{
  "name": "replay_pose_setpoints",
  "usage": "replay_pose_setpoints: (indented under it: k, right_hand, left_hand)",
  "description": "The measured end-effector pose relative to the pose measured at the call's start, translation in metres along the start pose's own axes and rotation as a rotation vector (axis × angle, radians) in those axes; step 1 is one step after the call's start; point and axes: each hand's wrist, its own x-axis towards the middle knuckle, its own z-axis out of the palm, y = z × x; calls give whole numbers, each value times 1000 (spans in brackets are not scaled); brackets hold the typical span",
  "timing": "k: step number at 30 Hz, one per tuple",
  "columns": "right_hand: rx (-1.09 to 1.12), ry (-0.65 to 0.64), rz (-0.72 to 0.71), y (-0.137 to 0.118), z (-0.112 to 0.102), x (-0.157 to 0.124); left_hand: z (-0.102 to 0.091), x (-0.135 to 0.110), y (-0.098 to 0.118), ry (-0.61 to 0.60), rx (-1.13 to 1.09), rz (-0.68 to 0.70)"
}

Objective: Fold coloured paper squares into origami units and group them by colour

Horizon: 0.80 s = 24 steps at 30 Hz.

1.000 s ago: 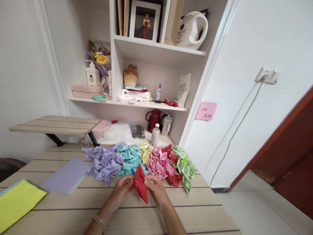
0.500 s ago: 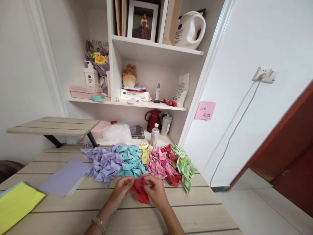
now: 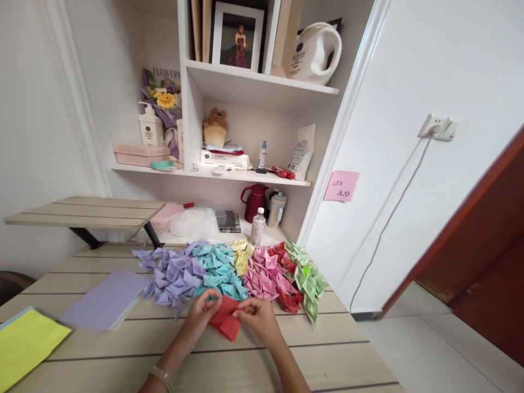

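A piece of red paper (image 3: 226, 322), partly folded, is held between my two hands above the table. My left hand (image 3: 203, 309) pinches its left upper edge between thumb and fingers. On the other side, my right hand (image 3: 257, 316) grips the right edge with thumb and fingertips. Just beyond the hands lie heaps of folded paper boats: purple ones (image 3: 174, 278), blue ones (image 3: 221, 267), yellow ones (image 3: 242, 255), pink ones (image 3: 262, 278), red ones (image 3: 290, 301) and green ones (image 3: 310, 284). My fingers hide part of the red paper's folds.
Purple paper sheets (image 3: 104, 297) and yellow sheets (image 3: 28, 344) lie on the slatted table (image 3: 319, 360) at left. A small raised stand (image 3: 85, 212) is behind them. A clear bottle (image 3: 257, 226) stands beyond the boats, before a shelf unit (image 3: 262, 82) with household items.
The red paper has turned and now shows a wider, flatter face to the left. My hands have moved slightly apart, still gripping it. The camera view shifted a little.
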Motion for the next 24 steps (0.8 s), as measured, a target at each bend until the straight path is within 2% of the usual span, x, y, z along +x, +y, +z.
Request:
replay_pose_setpoints:
  k: [2, 4, 8, 11, 15, 20, 24]
  right_hand:
    - [-29, 96, -29, -2, -1, 1]
    - [-35, 122, -44, -4, -3, 2]
    - [7, 91, -47, -7, -6, 3]
    - [52, 115, -67, -5, -3, 2]
    - [103, 124, -93, -2, 0, 2]
    - [28, 113, -112, -6, -1, 1]
    - [-50, 42, -140, -8, -1, 1]
  left_hand:
    - [-3, 0, 1, -13, -4, 21]
    - [-5, -1, 1, -26, 5, 42]
    - [-7, -1, 3, 12, 54, 73]
    - [-4, 0, 3, 64, 144, 75]
    - [3, 1, 1, 122, 51, 124]
    - [4, 1, 2, 153, -2, 114]
    - [3, -1, 7, 222, 23, 184]
